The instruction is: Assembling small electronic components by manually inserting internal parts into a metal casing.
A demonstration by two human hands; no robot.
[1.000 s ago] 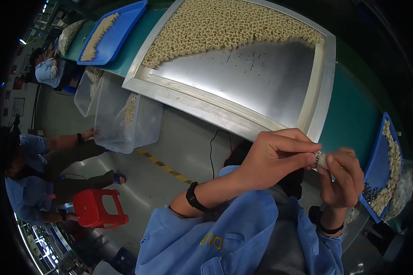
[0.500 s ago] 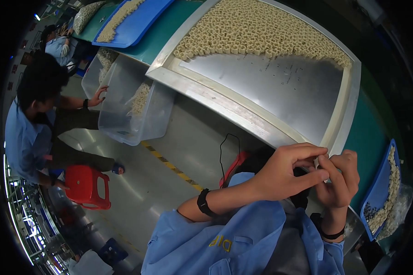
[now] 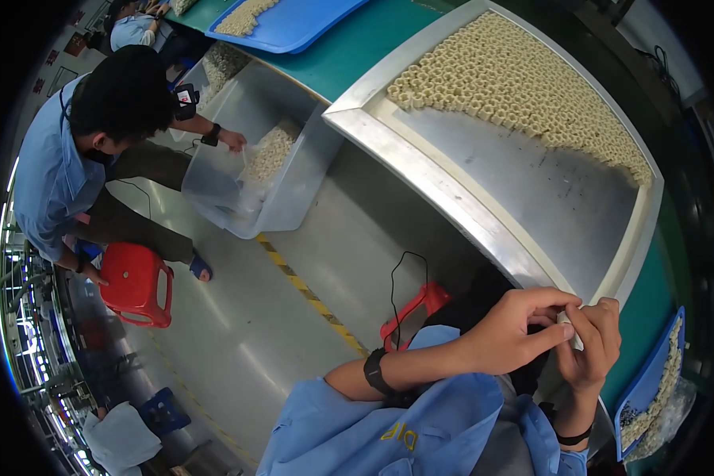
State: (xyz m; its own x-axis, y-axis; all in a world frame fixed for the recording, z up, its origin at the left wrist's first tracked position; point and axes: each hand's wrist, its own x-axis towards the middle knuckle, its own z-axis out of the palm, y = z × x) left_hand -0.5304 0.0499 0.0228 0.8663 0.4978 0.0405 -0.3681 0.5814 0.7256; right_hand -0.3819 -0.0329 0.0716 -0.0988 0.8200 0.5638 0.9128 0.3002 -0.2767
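Observation:
My left hand [image 3: 522,332] and my right hand [image 3: 593,343] meet at the near corner of a metal-framed tray [image 3: 444,186]. Between their fingertips is a small whitish piece [image 3: 576,341], mostly covered by the fingers, its exact kind not visible. Both hands are closed, thumbs and fingers pinched around it. In the far part of the tray many small cream-coloured ring-like pieces [image 3: 523,87] stand packed tightly together. The tray's near part shows bare metal with dark specks.
On the right lies a blue tray [image 3: 649,381] with cream pieces and dark bits, beside a clear plastic bag [image 3: 668,420]. Another blue tray [image 3: 301,28] sits at the far left of the green table [image 3: 365,55]. A co-worker [image 3: 63,166] reaches into a clear bin [image 3: 222,194], holding a red stool [image 3: 135,285].
My view has shifted, so the tray appears farther right and lower. My hands stay pinched together on the small piece. The co-worker leans closer and reaches inside the bin.

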